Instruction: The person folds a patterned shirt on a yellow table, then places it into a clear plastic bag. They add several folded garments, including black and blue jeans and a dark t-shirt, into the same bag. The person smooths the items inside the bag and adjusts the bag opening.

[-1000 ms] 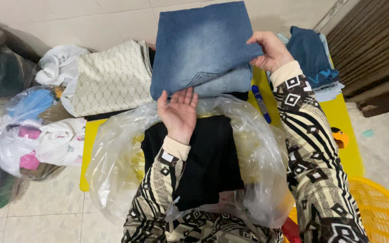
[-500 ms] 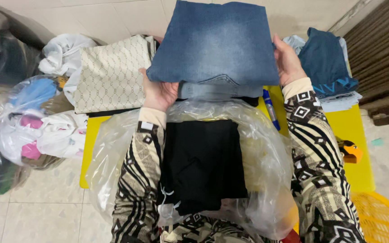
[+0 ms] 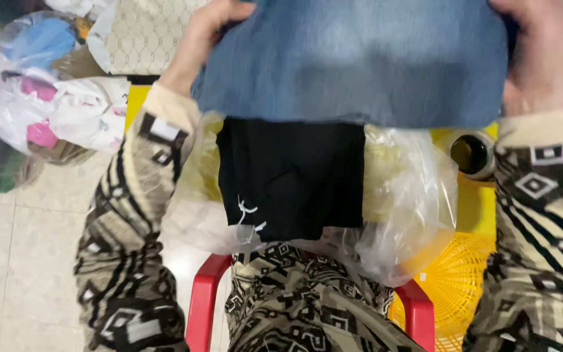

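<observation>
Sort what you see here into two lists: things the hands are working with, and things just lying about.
In hand: folded denim garment, left hand, right hand, black garment, clear plastic bag.
Lying about: patterned cream cloth, filled bags, yellow basket, dark jar.

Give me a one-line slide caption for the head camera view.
Both hands, left and right, hold folded blue denim above a black garment in clear plastic.
</observation>
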